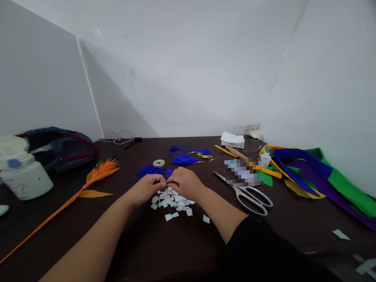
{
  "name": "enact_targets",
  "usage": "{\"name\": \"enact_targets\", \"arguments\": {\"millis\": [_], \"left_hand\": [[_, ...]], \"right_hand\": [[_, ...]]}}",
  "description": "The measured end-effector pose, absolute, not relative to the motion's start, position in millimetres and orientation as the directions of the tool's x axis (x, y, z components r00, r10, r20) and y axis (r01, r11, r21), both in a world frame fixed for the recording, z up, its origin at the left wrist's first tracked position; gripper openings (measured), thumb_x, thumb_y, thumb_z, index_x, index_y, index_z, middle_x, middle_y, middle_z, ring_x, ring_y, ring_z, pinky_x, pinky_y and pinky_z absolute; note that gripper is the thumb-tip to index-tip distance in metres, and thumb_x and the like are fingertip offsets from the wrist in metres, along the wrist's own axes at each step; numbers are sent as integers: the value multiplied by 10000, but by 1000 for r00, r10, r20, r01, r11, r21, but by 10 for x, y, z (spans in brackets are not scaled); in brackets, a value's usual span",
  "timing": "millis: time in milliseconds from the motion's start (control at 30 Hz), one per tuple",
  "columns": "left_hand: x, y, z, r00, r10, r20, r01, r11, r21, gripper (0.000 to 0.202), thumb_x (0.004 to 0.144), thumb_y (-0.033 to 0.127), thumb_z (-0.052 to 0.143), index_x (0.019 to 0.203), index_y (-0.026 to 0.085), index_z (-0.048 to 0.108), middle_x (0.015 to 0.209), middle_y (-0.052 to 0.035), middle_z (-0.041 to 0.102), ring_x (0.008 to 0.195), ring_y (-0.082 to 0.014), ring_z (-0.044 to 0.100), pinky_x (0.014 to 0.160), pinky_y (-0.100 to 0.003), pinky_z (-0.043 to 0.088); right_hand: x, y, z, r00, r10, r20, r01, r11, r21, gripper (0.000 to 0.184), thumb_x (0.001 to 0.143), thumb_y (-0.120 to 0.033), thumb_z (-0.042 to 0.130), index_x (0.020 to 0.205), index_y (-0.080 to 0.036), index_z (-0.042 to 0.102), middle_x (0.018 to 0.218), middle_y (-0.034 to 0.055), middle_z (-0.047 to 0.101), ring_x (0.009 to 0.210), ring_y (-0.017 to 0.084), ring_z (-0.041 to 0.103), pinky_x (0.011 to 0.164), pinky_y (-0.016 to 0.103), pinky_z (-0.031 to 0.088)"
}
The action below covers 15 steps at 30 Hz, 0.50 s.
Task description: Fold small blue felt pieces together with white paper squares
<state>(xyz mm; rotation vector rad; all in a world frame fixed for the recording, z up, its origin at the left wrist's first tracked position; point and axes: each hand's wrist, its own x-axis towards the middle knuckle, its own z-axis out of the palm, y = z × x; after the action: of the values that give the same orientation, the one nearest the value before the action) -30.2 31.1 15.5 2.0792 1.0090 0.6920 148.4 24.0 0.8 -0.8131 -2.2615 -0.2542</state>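
Behind both hands rises a pale wall (168, 72), and beneath them spreads a dark brown table (141, 247). Well to the right of the hands, long strips (345, 188) of green, blue, purple and yellow material lie overlapped. Far to the left and beyond the hands sits a dark bag (67, 146) with red edging; nearer, an orange flower (102, 169) lies with its long stem running toward the person. Left of that stands a white bottle (25, 176), its lid flipped up.

The left hand (150, 188) and right hand (188, 183) meet over the table, thumbs and fingers drawn narrow, tip to tip. Just right of the right forearm, grey-handled scissors (251, 199) lie with blades parted slightly. Directly under the hands is a loose pile of white squares (172, 200), a few strayed nearer the person. Just past the left hand is a heap of blue shreds (150, 170), with a tape roll (158, 163) beside it. Smallest, between the fingertips of both hands, is a bluish piece (167, 183), though fingers hide most of it and its shape is unclear.
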Motion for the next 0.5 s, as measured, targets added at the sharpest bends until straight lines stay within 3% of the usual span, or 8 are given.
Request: {"name": "enact_targets", "arguments": {"millis": [167,267,367,500], "left_hand": [[-278,319,179,555,748,365,589,-663,462,216,733,320,463,707,156,601,688,-16,570,667,-132,487,651,-238,347],[-270,320,179,589,682,433,602,-728,329,216,744,318,463,723,170,619,701,-28,583,694,-136,492,707,-249,340],[-266,313,174,557,717,419,584,-697,416,258,764,340,429,743,161,613,734,-33,586,707,-139,494,701,-247,349],[-267,316,136,528,807,264,516,-552,655,349,784,392,361,693,133,577,665,-17,552,624,-126,462,601,-228,356]], "right_hand": [[1480,277,-26,-324,780,536,583,611,-536,86,693,-237,582,742,-184,629,712,-1,620,671,108,530,627,214,395],[1486,273,-25,-266,857,442,547,512,-662,103,688,-259,580,739,-181,624,672,-12,615,626,103,529,581,206,394],[1485,238,0,-282,816,505,565,566,-600,90,696,-239,574,738,-173,617,692,-2,606,650,106,520,605,212,391],[1478,192,24,-451,611,650,637,731,-245,71,728,-209,551,727,-171,611,723,22,580,738,131,478,692,244,366]]}}
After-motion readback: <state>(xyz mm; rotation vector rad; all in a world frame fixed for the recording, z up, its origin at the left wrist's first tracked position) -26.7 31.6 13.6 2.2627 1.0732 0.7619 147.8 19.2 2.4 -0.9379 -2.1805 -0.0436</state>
